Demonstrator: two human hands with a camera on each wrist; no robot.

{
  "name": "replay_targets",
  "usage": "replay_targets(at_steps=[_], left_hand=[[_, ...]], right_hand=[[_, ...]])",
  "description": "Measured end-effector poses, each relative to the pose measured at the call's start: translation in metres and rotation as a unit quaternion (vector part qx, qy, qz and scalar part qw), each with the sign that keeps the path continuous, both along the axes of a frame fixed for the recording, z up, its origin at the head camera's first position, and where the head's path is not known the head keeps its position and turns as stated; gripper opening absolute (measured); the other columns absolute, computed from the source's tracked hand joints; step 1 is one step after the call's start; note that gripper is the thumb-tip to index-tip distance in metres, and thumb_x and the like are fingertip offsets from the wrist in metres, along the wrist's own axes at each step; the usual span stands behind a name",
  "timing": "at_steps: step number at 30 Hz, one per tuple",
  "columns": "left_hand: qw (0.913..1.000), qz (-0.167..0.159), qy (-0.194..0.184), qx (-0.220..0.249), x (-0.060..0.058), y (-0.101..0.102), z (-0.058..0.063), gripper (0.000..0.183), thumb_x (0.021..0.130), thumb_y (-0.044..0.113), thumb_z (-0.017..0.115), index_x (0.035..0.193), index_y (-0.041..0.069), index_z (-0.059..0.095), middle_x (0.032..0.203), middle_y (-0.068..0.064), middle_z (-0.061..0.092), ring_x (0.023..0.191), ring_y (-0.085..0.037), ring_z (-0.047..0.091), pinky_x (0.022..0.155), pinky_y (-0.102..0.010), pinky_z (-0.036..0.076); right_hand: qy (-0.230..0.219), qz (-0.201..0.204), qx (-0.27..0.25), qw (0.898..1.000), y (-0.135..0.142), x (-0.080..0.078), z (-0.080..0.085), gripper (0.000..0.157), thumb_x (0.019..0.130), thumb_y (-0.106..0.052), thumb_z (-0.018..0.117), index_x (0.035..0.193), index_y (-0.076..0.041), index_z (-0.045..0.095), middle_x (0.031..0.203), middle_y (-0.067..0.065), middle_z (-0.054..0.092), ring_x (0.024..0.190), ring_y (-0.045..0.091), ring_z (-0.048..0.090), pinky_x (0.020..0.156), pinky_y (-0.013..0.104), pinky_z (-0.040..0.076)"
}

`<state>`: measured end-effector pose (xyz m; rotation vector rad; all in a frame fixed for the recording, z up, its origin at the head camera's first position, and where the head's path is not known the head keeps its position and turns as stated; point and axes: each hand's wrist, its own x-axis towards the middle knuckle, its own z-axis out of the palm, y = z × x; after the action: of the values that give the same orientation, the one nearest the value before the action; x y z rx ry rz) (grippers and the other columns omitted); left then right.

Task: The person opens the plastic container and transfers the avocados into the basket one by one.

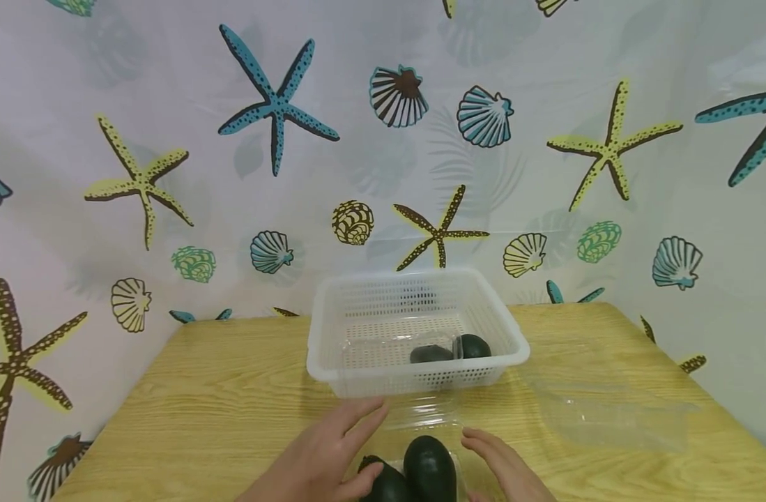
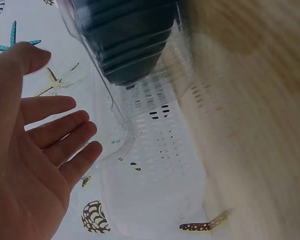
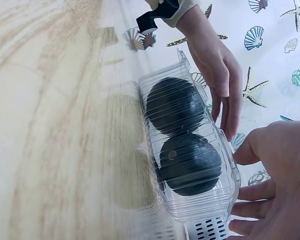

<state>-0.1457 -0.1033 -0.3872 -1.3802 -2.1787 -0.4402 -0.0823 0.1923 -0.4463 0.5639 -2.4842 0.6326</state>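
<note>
A clear plastic clamshell box [image 3: 210, 207] stands on the table in front of me, its lid [image 1: 420, 408] folded back toward the basket. Inside it, dark green avocados [image 1: 429, 470] lie side by side; two show in the head view. My left hand [image 1: 326, 453] hovers at the box's left side with fingers extended, its thumb over one avocado [image 1: 385, 484]. On the right side, my right hand [image 3: 280, 185] has its fingers loosely spread by the box rim; whether they touch it I cannot tell. Neither hand grips anything.
Behind the box stands a white perforated basket [image 1: 323, 348], holding two avocados [image 1: 473, 346] and clear plastic. More clear plastic boxes [image 1: 615, 418] lie on the wooden table [image 1: 232, 390] at right. A patterned curtain [image 1: 383, 160] hangs behind the table.
</note>
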Motion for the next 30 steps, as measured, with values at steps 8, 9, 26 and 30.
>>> replay_targets(at_steps=[8,9,26,30], left_hand=[[0.9983,0.002,-0.007,-0.058,0.005,-0.014,-0.017,0.091,0.087,0.071,0.055,0.147,0.002,0.045,0.148,-0.011,0.049,0.129,-0.023,0.055,0.099,-0.034,0.053],[0.9975,0.006,-0.007,-0.070,0.006,-0.015,-0.018,0.093,0.087,0.073,0.053,0.146,0.002,0.045,0.148,-0.012,0.049,0.129,-0.023,0.055,0.100,-0.033,0.053],[0.9529,0.020,-0.243,-0.180,0.008,-0.016,-0.003,0.089,0.093,0.068,0.048,0.152,0.002,0.036,0.159,-0.015,0.036,0.146,-0.028,0.038,0.111,-0.035,0.044],[0.9591,0.024,-0.216,-0.181,0.008,-0.015,-0.005,0.087,0.094,0.068,0.046,0.150,0.002,0.040,0.157,-0.016,0.039,0.144,-0.028,0.040,0.110,-0.034,0.045]], right_hand=[[-0.024,0.009,0.029,0.999,-0.004,-0.002,0.005,0.053,0.081,-0.031,0.079,0.127,-0.011,0.063,0.133,0.003,0.063,0.123,0.023,0.057,0.091,0.038,0.055],[-0.022,0.022,0.033,0.999,-0.004,-0.004,0.005,0.052,0.082,-0.031,0.078,0.127,-0.011,0.063,0.132,0.003,0.063,0.125,0.022,0.055,0.092,0.037,0.055],[-0.023,0.144,0.095,0.985,-0.029,-0.017,0.024,0.042,0.096,-0.040,0.064,0.126,-0.010,0.064,0.127,0.009,0.062,0.110,0.023,0.063,0.084,0.031,0.057],[-0.128,0.129,0.092,0.979,-0.030,-0.020,0.031,0.057,0.094,-0.052,0.061,0.132,-0.010,0.060,0.131,0.010,0.061,0.116,0.025,0.062,0.085,0.033,0.057]])
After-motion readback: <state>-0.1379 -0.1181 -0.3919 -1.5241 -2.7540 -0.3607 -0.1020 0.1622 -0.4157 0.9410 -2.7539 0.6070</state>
